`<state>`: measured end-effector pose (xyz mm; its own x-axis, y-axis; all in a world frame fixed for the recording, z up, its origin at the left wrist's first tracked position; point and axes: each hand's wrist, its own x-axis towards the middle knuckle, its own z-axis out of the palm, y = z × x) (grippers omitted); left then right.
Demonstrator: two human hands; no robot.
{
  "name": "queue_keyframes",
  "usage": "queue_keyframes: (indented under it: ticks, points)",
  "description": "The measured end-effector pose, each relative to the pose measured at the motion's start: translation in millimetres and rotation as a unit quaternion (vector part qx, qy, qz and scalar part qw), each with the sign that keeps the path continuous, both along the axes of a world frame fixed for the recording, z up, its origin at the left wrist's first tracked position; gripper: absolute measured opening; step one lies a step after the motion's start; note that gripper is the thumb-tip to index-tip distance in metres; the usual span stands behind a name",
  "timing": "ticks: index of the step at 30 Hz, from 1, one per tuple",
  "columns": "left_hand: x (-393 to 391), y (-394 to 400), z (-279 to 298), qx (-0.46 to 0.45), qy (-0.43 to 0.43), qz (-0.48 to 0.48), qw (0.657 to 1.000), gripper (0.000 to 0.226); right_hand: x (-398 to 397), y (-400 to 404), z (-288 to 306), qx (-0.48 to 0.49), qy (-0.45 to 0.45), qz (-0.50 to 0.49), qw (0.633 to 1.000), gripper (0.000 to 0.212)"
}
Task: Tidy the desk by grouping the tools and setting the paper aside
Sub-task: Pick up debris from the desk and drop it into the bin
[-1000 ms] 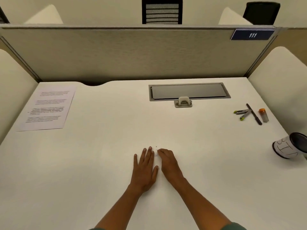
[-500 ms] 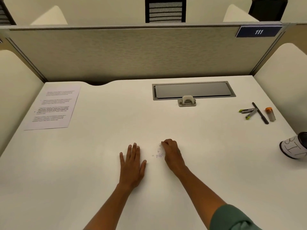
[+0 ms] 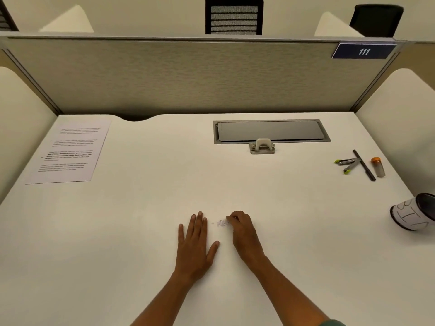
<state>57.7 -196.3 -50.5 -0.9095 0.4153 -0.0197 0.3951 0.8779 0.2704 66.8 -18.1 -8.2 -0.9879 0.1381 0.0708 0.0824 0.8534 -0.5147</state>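
Observation:
A printed paper sheet (image 3: pixel 68 150) lies flat at the desk's far left. At the far right lie two small green-tipped cutters (image 3: pixel 348 164), a black pen (image 3: pixel 364 165) and an orange-capped clear tube (image 3: pixel 378 167), close together. A small beige hole punch (image 3: pixel 262 146) sits below the grey cable hatch (image 3: pixel 270 131). My left hand (image 3: pixel 196 243) rests flat on the desk with fingers together. My right hand (image 3: pixel 243 231) is curled, fingertips on a small smear of tiny white scraps (image 3: pixel 221 223) between the hands.
A white mug with black marks (image 3: pixel 410 214) lies on its side at the right edge. A grey partition (image 3: pixel 188 76) closes the back of the white desk (image 3: pixel 117 231), and white side panels flank it.
My left hand slid left, away from the right, then came back a little closer. My right hand stayed curled over the white scraps, which now show between the hands.

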Motion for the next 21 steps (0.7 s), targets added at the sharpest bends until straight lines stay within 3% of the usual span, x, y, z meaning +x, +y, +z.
queue_keyframes:
  ticks: [2,5,12,21]
  points:
    - [4.0,12.0,1.0,0.002,-0.001,-0.009,1.0,0.076,5.9,13.3,-1.5,-0.059,-0.026,-0.066,0.996,0.023]
    - [4.6,29.4,1.6,0.001,-0.003,-0.032,0.999,0.074,12.3,29.8,-9.6,-0.022,0.024,-0.059,0.998,0.04]
    - [-3.5,54.1,3.2,0.005,-0.001,-0.066,0.998,0.064,18.2,25.1,-15.6,-0.063,0.009,-0.07,0.996,0.033]
    - [-20.0,-4.0,3.2,-0.009,0.006,-0.001,1.0,0.064,-10.4,-16.6,-9.7,-0.142,0.01,-0.088,0.986,0.026]
